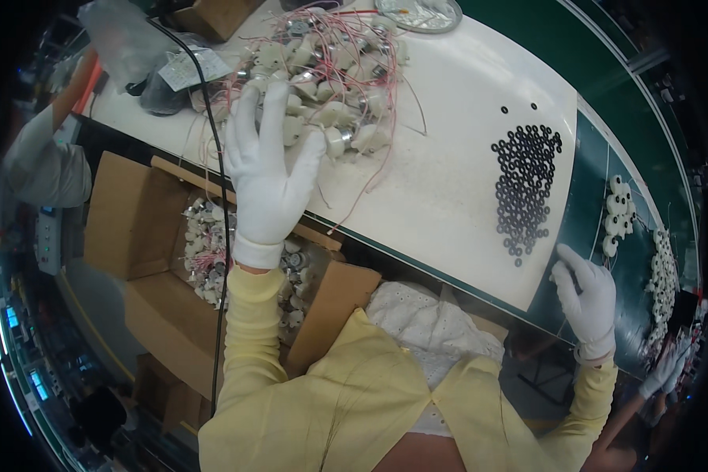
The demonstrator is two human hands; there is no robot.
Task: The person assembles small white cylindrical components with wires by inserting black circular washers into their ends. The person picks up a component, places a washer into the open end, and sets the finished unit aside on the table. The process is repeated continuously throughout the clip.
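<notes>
My left hand, in a white glove, reaches over the near left edge of a heap of small white-and-metal motors with pink wires. Its fingers are spread, and nothing shows gripped in them; the fingertips overlap the motors, so contact is hard to judge. My right hand, also gloved, hovers by the right end of the white tabletop. Its fingers are bent with a gap between thumb and forefinger, and I see nothing held. Up and left of it lies a patch of small black rings.
Below the table at left stands an open cardboard box of similar motors. A black cable hangs past my left arm. More white parts lie on the green surface at right. Another person's gloved hands and an arm at left are nearby.
</notes>
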